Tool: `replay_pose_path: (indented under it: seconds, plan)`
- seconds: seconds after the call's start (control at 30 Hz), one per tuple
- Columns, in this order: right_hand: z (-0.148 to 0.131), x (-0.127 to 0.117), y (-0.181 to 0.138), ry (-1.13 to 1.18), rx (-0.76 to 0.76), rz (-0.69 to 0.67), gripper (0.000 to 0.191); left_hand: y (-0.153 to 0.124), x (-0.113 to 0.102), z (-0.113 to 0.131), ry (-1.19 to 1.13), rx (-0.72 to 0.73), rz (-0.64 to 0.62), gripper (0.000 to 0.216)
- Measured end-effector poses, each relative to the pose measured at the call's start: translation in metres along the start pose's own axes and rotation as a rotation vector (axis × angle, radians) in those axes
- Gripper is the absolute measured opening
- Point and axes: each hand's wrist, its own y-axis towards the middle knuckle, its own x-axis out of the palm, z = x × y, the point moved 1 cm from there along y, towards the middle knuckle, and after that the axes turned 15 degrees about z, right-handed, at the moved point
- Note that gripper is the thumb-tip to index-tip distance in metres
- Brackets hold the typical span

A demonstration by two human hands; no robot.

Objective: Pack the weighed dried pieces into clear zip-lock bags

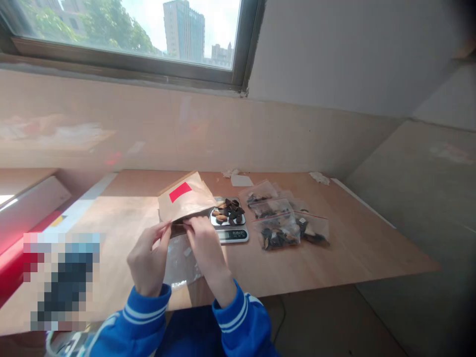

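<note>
My left hand (148, 260) and my right hand (205, 245) are both closed in a pinch on the top edge of a clear plastic bag (180, 263) that hangs between them over the wooden table (334, 258). Just behind my fingers lies a brown paper bag (186, 201) with a red label, its mouth facing right. Next to it a small digital scale (231, 225) carries a pile of dark and tan nut-like pieces (228, 212).
Several filled clear zip bags (286, 220) lie right of the scale. Scraps of white paper (241, 179) sit near the back wall. A red and white object (22, 233) runs along the left. A blurred patch covers the lower left.
</note>
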Motion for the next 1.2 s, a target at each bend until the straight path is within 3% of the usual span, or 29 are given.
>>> replay_pose_path:
  seconds: [0.17, 0.3, 0.4, 0.5, 0.63, 0.77, 0.97, 1.2]
  plan:
    - [0.005, -0.043, -0.007, 0.287, 0.001, 0.345, 0.011, 0.015, 0.005, 0.002, 0.104, 0.033, 0.004, 0.016]
    - [0.038, -0.059, -0.017, 0.192, 0.082, 0.442, 0.012, 0.036, 0.01, 0.008, 0.191, -0.006, 0.028, 0.021]
    - [0.07, -0.053, -0.025, 0.012, 0.083, 0.41, 0.014, 0.058, 0.018, 0.015, 0.245, -0.022, 0.051, 0.023]
    - [0.091, -0.039, -0.028, -0.204, 0.029, 0.288, 0.015, 0.078, 0.027, 0.019, 0.257, -0.024, 0.044, 0.022]
    - [0.098, -0.025, -0.024, -0.503, -0.034, 0.161, 0.014, 0.096, 0.039, 0.017, 0.242, -0.069, 0.009, 0.022]
    - [0.101, -0.02, -0.02, -0.643, -0.074, 0.13, 0.015, 0.103, 0.048, 0.01, 0.192, -0.092, 0.006, 0.025]
    - [0.109, -0.024, -0.027, -0.537, -0.085, 0.198, 0.021, 0.103, 0.054, -0.001, 0.076, -0.065, 0.057, 0.03]
    - [0.116, -0.058, -0.053, -0.263, 0.067, 0.37, 0.027, 0.098, 0.056, -0.023, 0.023, -0.091, 0.03, 0.044]
